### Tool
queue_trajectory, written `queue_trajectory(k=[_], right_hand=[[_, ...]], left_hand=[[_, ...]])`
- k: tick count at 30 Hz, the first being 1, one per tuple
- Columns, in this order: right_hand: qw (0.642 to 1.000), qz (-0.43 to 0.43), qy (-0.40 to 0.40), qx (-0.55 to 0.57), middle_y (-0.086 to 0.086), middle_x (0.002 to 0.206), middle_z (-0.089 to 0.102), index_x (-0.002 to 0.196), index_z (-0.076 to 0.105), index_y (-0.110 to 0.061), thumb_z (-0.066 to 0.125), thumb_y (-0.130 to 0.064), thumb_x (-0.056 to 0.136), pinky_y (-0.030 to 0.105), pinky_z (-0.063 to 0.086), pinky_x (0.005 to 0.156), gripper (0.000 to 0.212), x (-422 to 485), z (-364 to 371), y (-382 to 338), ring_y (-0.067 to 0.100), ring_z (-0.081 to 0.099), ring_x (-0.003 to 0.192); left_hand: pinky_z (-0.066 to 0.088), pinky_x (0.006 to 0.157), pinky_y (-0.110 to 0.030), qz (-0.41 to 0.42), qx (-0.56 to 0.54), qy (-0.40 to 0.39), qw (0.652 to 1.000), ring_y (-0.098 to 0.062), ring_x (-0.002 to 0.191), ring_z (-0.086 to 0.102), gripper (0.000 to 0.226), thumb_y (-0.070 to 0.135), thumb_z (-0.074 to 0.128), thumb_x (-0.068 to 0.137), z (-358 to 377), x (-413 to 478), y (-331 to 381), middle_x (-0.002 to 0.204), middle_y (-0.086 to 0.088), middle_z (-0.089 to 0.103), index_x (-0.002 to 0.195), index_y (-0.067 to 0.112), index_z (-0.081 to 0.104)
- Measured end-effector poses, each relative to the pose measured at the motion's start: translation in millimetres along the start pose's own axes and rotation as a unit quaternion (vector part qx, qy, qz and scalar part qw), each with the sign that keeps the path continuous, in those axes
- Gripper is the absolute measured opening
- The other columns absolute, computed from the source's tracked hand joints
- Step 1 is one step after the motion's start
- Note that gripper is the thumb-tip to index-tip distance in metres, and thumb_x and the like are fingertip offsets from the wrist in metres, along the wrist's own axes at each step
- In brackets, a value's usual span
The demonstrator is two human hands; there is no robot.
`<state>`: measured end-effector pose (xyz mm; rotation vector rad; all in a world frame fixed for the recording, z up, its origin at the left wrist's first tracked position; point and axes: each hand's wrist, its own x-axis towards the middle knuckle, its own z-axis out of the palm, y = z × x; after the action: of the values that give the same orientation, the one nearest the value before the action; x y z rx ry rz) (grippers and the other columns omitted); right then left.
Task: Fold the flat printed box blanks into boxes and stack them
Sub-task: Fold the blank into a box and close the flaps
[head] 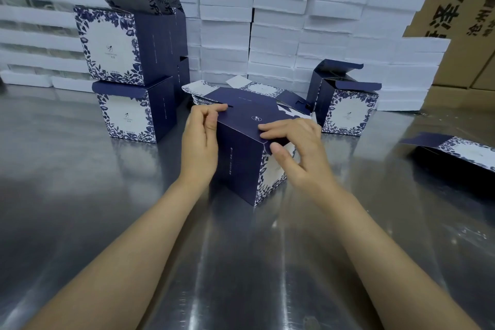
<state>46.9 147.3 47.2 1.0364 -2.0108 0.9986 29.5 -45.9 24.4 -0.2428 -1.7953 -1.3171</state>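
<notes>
A navy box [241, 161] with white floral end panels stands on the steel table [80, 195] in front of me. My left hand [199, 139] grips its far left top edge with curled fingers. My right hand [292, 144] pinches the top flap at the near right corner, thumb under, fingers on top. Behind the box lies a pile of flat printed blanks [257, 91]. At the left, folded boxes [128, 110] stand stacked two high, the upper ones [112, 45] with lids raised.
Another folded box [345, 110] with open flaps stands right of centre. A partly folded box [455, 153] lies at the far right. White foam trays [281, 21] are stacked along the back. Brown cartons [460, 8] rise at the right rear.
</notes>
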Motion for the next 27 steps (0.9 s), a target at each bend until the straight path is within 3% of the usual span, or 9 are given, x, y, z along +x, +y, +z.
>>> queue_trajectory(k=[4,7,10,15,18,21,27], right_hand=[[1.000,0.016,0.007,0.015,-0.012,0.109,0.065,0.098,0.071,-0.023,0.061,-0.015,0.090,0.038,0.030,0.100,0.014,2.9,0.9,0.8,0.008,0.056,0.104],[0.999,0.031,0.025,0.020,-0.014,0.103,0.062,0.097,0.070,-0.032,0.065,-0.019,0.088,0.045,0.031,0.097,0.016,5.6,4.1,-2.3,0.010,0.056,0.102],[0.998,0.034,0.046,-0.008,-0.013,0.096,0.061,0.096,0.073,-0.030,0.069,-0.024,0.085,0.039,0.029,0.095,0.013,7.7,7.1,-3.5,0.009,0.055,0.097],[0.996,0.029,0.035,-0.072,-0.014,0.099,0.058,0.097,0.071,-0.019,0.070,-0.032,0.084,0.040,0.035,0.093,0.018,6.3,-5.0,9.2,0.005,0.052,0.099],[0.991,0.081,0.063,-0.081,-0.010,0.103,0.057,0.100,0.074,-0.022,0.071,-0.029,0.084,0.046,0.031,0.098,0.018,1.8,-13.4,17.9,0.008,0.051,0.103],[0.990,0.128,0.060,-0.009,-0.005,0.101,0.055,0.099,0.074,-0.022,0.073,-0.022,0.083,0.048,0.038,0.097,0.017,3.0,-13.8,16.8,0.017,0.048,0.102],[0.989,0.132,0.069,0.012,-0.008,0.089,0.049,0.096,0.076,-0.017,0.074,-0.016,0.082,0.011,0.030,0.087,0.014,7.7,-7.4,10.0,0.015,0.041,0.096]], left_hand=[[0.037,0.092,-0.033,0.158,0.095,0.036,0.982,-0.016,0.104,0.054,0.016,0.016,0.045,0.101,2.5,-5.4,5.8,0.109,0.007,0.063,0.095,0.011,0.059],[0.038,0.093,-0.032,0.214,0.050,-0.041,0.975,-0.006,0.104,0.050,0.026,0.037,0.047,0.098,13.0,-18.9,16.5,0.107,0.009,0.059,0.099,0.013,0.058],[0.040,0.092,-0.024,0.179,0.023,-0.097,0.979,-0.012,0.102,0.051,0.039,0.051,0.048,0.095,18.5,-24.0,24.3,0.107,0.011,0.055,0.104,0.014,0.056],[0.035,0.103,-0.023,0.211,0.071,-0.124,0.967,-0.019,0.103,0.053,0.028,0.024,0.051,0.097,10.1,-15.6,21.3,0.105,-0.006,0.063,0.101,-0.001,0.063],[0.036,0.100,-0.023,0.192,0.052,-0.106,0.974,-0.013,0.103,0.052,0.023,0.016,0.046,0.097,8.8,-13.0,18.8,0.105,0.000,0.061,0.098,0.001,0.063],[0.038,0.095,-0.023,0.182,0.052,-0.095,0.977,-0.015,0.101,0.052,0.023,0.015,0.044,0.098,9.9,-13.3,18.9,0.105,0.002,0.059,0.097,0.002,0.062],[0.044,0.090,-0.038,0.129,0.004,-0.070,0.989,-0.023,0.100,0.055,0.024,0.016,0.039,0.098,13.7,-18.6,22.4,0.103,0.005,0.056,0.096,0.003,0.059]])
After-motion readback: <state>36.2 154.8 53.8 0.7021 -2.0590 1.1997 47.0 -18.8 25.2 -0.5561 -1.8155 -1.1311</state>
